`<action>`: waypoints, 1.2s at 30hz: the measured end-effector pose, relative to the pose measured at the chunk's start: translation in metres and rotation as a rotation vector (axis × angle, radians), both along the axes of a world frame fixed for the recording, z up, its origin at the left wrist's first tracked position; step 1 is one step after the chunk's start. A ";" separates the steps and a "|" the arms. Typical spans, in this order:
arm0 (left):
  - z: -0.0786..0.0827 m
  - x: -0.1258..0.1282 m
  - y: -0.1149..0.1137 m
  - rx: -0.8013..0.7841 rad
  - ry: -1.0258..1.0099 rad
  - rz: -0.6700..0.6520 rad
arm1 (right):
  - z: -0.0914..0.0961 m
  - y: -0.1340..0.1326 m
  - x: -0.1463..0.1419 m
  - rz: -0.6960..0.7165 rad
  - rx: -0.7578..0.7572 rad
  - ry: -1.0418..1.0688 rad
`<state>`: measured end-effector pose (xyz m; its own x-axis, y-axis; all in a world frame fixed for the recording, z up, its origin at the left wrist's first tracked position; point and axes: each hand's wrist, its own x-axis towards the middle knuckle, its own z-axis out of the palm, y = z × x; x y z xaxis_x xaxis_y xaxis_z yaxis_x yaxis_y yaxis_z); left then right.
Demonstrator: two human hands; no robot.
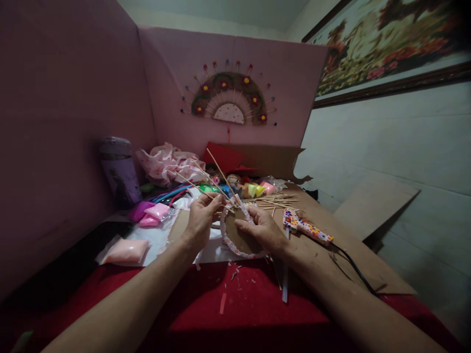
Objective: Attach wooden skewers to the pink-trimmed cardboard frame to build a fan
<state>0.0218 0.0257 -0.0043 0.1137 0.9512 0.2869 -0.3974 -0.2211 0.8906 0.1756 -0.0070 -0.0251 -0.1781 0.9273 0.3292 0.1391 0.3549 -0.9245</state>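
Observation:
My left hand (pixel 201 219) pinches the lower ends of thin wooden sticks (pixel 216 172) that fan up and to the left. My right hand (pixel 260 228) grips a round brown cardboard piece (pixel 237 233) edged with patterned pink-white trim, thumb on its face. The sticks meet the top rim of that piece between my two hands. Both hands hover above a red cloth (pixel 243 299) and a sheet of brown cardboard (pixel 331 255).
A floral-covered glue gun (pixel 307 227) with a black cord lies right of my right hand. A loose pile of sticks (pixel 274 199), coloured clay packets (pixel 154 213), a purple tumbler (pixel 119 171) and crumpled pink cloth (pixel 169 164) crowd the back. A pink board with a finished fan (pixel 230 98) stands behind.

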 end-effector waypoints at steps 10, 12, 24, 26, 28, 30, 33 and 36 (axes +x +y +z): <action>0.001 0.000 0.000 -0.002 -0.005 -0.009 | 0.003 -0.001 -0.001 -0.040 0.019 -0.054; 0.001 0.000 -0.001 -0.005 -0.002 -0.006 | 0.003 -0.001 0.000 -0.046 0.029 -0.068; 0.001 0.000 -0.001 0.002 -0.002 -0.016 | 0.000 0.001 0.001 -0.043 0.053 -0.070; 0.001 0.000 -0.001 0.001 -0.004 -0.016 | 0.000 0.001 0.001 -0.052 0.054 -0.074; 0.001 0.000 -0.001 -0.004 -0.007 -0.016 | 0.000 0.001 0.000 -0.059 0.055 -0.080; 0.001 0.000 -0.001 -0.008 -0.006 -0.017 | 0.000 0.001 0.000 -0.061 0.055 -0.080; 0.001 0.000 -0.001 -0.010 -0.008 -0.015 | 0.000 0.000 0.000 -0.054 0.049 -0.073; 0.001 -0.001 0.000 -0.012 -0.006 -0.016 | 0.001 0.000 0.000 -0.045 0.048 -0.077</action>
